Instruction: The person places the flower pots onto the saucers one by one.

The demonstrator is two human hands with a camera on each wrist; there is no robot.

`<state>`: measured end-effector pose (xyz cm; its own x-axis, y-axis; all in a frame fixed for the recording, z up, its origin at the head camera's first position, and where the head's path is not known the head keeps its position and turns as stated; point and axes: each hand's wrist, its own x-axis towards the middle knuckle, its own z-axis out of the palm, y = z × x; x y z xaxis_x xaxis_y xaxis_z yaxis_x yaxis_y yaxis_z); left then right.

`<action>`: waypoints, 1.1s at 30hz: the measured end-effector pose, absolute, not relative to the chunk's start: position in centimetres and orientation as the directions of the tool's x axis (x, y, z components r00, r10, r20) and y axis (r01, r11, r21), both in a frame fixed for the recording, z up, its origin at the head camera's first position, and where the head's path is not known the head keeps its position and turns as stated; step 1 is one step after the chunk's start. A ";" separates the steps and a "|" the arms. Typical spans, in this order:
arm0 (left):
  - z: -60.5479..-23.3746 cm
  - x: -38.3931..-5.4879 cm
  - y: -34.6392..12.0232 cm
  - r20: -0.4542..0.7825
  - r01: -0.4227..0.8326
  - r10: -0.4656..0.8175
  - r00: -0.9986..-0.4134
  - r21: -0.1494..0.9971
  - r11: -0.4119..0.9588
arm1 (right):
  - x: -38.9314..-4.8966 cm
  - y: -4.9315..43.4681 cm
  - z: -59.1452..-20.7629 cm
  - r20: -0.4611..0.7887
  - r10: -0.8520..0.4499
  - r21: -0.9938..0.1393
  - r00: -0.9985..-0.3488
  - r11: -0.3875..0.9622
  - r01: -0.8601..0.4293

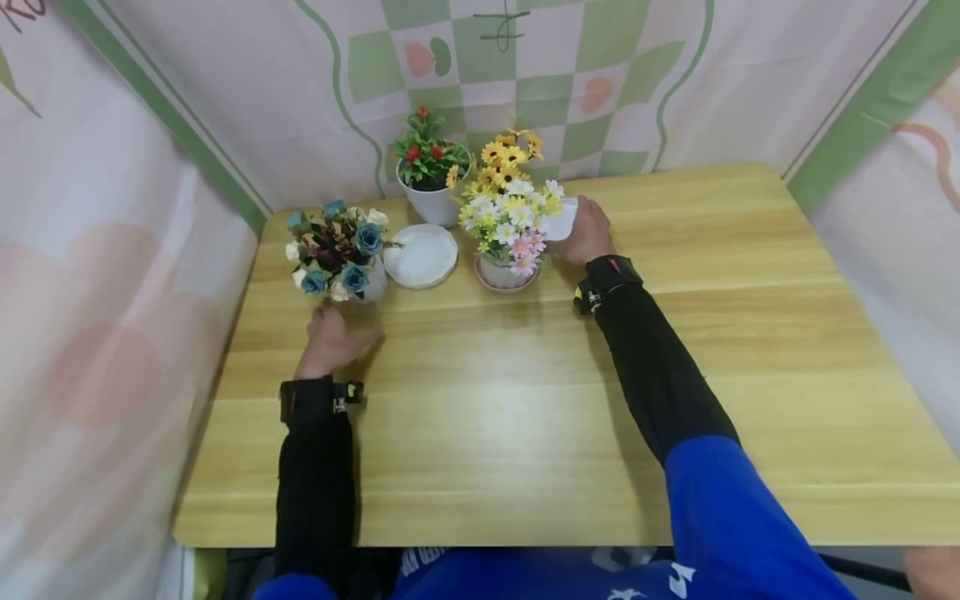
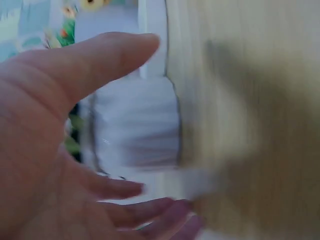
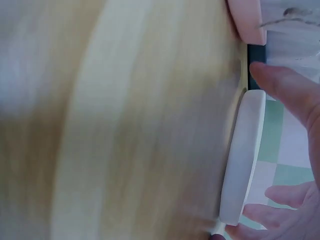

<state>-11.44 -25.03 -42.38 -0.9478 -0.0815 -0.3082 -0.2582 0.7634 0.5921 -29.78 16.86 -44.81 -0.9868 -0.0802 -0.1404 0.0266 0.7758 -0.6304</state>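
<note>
The left hand (image 1: pixel 330 343) is holding nothing, its thumb standing well apart from the fingers; the right hand (image 1: pixel 588 233) is reaching around a white dish (image 1: pixel 561 222), and I cannot tell whether it is pinching it. In the head view, the dish is sitting just right of the potted daisies (image 1: pixel 517 217), which are resting on a pink saucer (image 1: pixel 505 285). The potted roses (image 1: pixel 337 250), blue and cream, are standing just beyond the left hand, with a white saucer (image 1: pixel 422 256) lying beside them on the wooden table (image 1: pixel 487 417). In the left wrist view, a white pot (image 2: pixel 137 125) is showing blurred beyond the gap between thumb and fingers. In the right wrist view, the dish is appearing edge-on, low over the tabletop, the thumb near one end and fingertips near the other.
</note>
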 end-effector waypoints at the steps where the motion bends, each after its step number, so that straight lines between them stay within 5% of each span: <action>1: -42.6 -11.8 -25.4 -0.279 -0.250 -0.088 -0.956 0.624 0.740 | -29.7 16.9 -44.7 -0.147 -0.072 -0.631 -0.986 0.775 0.037; 9: -43.8 -15.1 -26.0 0.030 -0.062 -0.135 -0.990 0.780 0.623 | -29.5 17.1 -44.6 -0.169 -0.023 -0.625 -0.985 0.775 0.089; 21: -44.5 -15.8 -25.3 0.159 -0.015 -0.253 -0.954 0.820 0.573 | -29.3 16.9 -44.9 -0.165 -0.024 -0.587 -0.986 0.806 0.078; 33: -44.5 -16.5 -25.3 0.131 -0.042 -0.254 -0.958 0.815 0.578 | -28.3 17.6 -43.8 -0.174 -0.031 -0.562 -0.984 0.824 0.073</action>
